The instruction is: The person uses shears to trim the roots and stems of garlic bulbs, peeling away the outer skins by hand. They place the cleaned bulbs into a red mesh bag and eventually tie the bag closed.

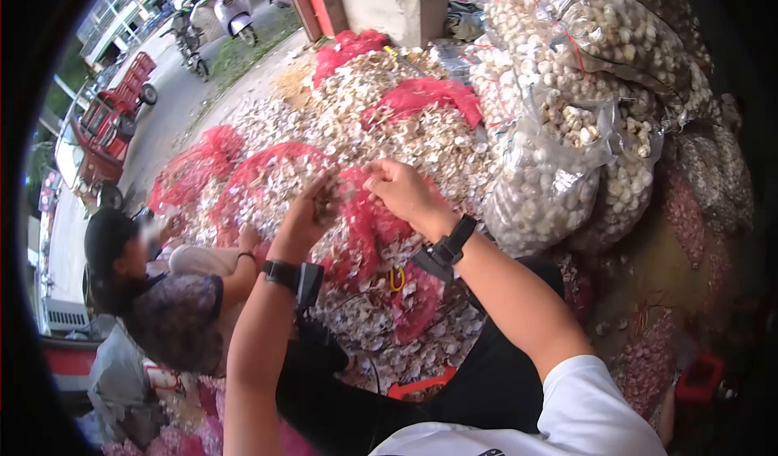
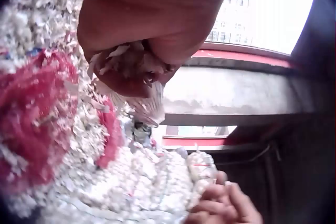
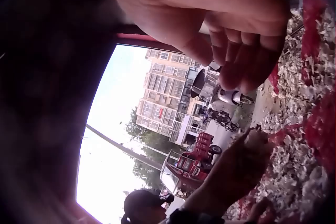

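Observation:
My left hand [image 1: 306,217] is raised over the heap of garlic skins, its fingers curled round a clump of papery garlic skins [image 2: 128,61]. A thin flap hangs below the fingers in the left wrist view; the inside of the grip is hidden. To its right, at about the same height, is my right hand [image 1: 405,196]. The right wrist view shows its fingers [image 3: 247,66] loosely bent, thumb near the index finger, and nothing seen between them. Red mesh netting [image 1: 365,221] lies on the heap beneath both hands.
Large clear bags of garlic bulbs [image 1: 559,132] are stacked at the right. A person in a dark cap [image 1: 109,241] sits close on my left. A concrete pillar [image 1: 389,2] stands behind the heap [image 1: 356,91]. A red three-wheeled cart [image 1: 105,124] is on the street.

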Demonstrator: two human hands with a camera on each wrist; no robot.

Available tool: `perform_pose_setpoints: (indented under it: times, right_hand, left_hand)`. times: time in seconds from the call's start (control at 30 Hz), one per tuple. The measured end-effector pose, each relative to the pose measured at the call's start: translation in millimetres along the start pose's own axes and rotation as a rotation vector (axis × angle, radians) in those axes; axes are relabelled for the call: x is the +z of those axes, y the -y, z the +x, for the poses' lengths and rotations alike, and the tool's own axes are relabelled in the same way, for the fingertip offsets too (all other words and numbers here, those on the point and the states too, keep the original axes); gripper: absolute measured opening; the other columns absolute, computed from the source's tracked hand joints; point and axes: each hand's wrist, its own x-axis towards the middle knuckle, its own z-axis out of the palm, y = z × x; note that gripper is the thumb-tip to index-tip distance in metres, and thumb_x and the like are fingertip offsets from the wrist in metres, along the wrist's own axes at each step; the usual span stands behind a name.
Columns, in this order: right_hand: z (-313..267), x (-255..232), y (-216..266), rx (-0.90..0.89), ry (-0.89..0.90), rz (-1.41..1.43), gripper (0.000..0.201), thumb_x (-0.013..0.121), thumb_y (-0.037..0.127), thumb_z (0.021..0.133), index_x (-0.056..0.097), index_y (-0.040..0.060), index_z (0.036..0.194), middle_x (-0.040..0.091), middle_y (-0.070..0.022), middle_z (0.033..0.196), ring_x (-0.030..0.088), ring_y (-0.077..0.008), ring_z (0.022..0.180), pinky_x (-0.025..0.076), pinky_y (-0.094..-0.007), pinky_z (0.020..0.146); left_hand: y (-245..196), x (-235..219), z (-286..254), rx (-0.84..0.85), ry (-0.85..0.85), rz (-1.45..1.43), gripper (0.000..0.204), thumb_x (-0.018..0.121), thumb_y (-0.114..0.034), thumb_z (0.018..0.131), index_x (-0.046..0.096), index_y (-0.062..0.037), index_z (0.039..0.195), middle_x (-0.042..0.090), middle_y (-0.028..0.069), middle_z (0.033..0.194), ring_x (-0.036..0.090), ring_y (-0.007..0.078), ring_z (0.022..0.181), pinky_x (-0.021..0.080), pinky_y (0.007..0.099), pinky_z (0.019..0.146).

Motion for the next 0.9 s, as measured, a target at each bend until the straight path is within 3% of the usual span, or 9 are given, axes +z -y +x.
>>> perform_pose_setpoints:
  times: [0.03,0.13,0.23,0.3,0.33,0.5,0.6,0.7,0.9]
  right_hand:
    - [-2,2,-5,-0.089,-0.012,-0.071,0.023,0.06,0.009,0.09,0.063,-0.0002,0.11,0.067,-0.0049,0.081,0.061,-0.0102,0.069,0.051,-0.0276,0.064]
    - [-16,4,-5,-0.102,0.044,-0.147,0.023,0.063,0.011,0.088,0.065,0.0015,0.109,0.069,-0.0075,0.083,0.063,-0.0119,0.074,0.052,-0.0293,0.068]
    - [-32,10,-4,-0.237,0.031,-0.209,0.025,0.064,0.011,0.086,0.066,0.0013,0.108,0.07,-0.0126,0.087,0.067,-0.0167,0.08,0.052,-0.0314,0.071]
    - [-38,12,-11,-0.405,0.016,-0.412,0.028,0.066,0.012,0.083,0.067,0.0012,0.109,0.071,-0.0165,0.092,0.069,-0.023,0.084,0.053,-0.0336,0.074]
    - [-39,14,-11,-0.342,0.016,-0.441,0.031,0.067,0.013,0.082,0.067,0.0013,0.11,0.07,-0.0185,0.095,0.069,-0.0271,0.084,0.053,-0.0343,0.075]
    - [-29,20,-16,-0.199,0.083,-0.334,0.034,0.069,0.02,0.083,0.066,-0.0009,0.111,0.072,-0.016,0.094,0.07,-0.0225,0.086,0.054,-0.0338,0.077]
    - [-25,23,-19,-0.058,0.23,-0.374,0.037,0.071,0.017,0.087,0.062,0.0004,0.119,0.07,-0.0074,0.096,0.065,-0.0133,0.087,0.052,-0.0295,0.077]
    - [-15,31,-33,-0.113,0.219,-0.297,0.041,0.073,0.023,0.081,0.065,0.0003,0.114,0.072,-0.0119,0.094,0.069,-0.0195,0.086,0.053,-0.0332,0.079]
    - [-11,31,-23,-0.02,0.146,-0.237,0.027,0.063,0.016,0.086,0.065,-0.002,0.106,0.071,-0.0101,0.089,0.067,-0.0147,0.081,0.052,-0.0307,0.075]
  left_hand:
    - [3,2,-7,-0.01,0.096,-0.092,0.024,0.055,-0.028,0.099,0.064,-0.0065,0.105,0.066,0.0033,0.084,0.058,0.011,0.063,0.044,0.019,0.047]
    - [16,36,-47,0.009,-0.021,-0.152,0.025,0.053,-0.03,0.099,0.062,-0.0066,0.102,0.068,0.0065,0.089,0.064,0.0167,0.071,0.05,0.0219,0.05]
    - [27,34,-65,0.02,0.052,-0.115,0.028,0.051,-0.033,0.1,0.062,-0.0074,0.102,0.069,0.0056,0.089,0.065,0.0165,0.072,0.051,0.0239,0.051]
    - [35,29,-69,0.019,-0.024,-0.101,0.029,0.047,-0.034,0.101,0.062,-0.0092,0.103,0.068,0.0034,0.086,0.065,0.0145,0.069,0.051,0.0254,0.053]
    - [36,30,-71,0.011,-0.022,-0.057,0.028,0.048,-0.034,0.101,0.062,-0.0093,0.102,0.068,0.003,0.085,0.065,0.0144,0.069,0.051,0.0254,0.053]
    - [34,24,-62,-0.025,0.11,0.012,0.029,0.043,-0.032,0.103,0.06,-0.0082,0.104,0.067,0.0051,0.089,0.065,0.0161,0.076,0.054,0.0286,0.062]
    - [30,31,-65,-0.064,0.011,0.007,0.032,0.043,-0.033,0.103,0.06,-0.0057,0.107,0.067,0.0061,0.089,0.067,0.0177,0.077,0.056,0.0284,0.063]
    - [29,5,-54,-0.115,0.078,0.015,0.035,0.044,-0.034,0.102,0.059,-0.0035,0.111,0.067,0.0074,0.091,0.068,0.0197,0.077,0.057,0.0279,0.064]
    - [21,-3,-54,-0.165,0.03,-0.133,0.029,0.05,-0.03,0.101,0.061,-0.004,0.106,0.068,0.0086,0.095,0.069,0.0212,0.08,0.061,0.0311,0.071]
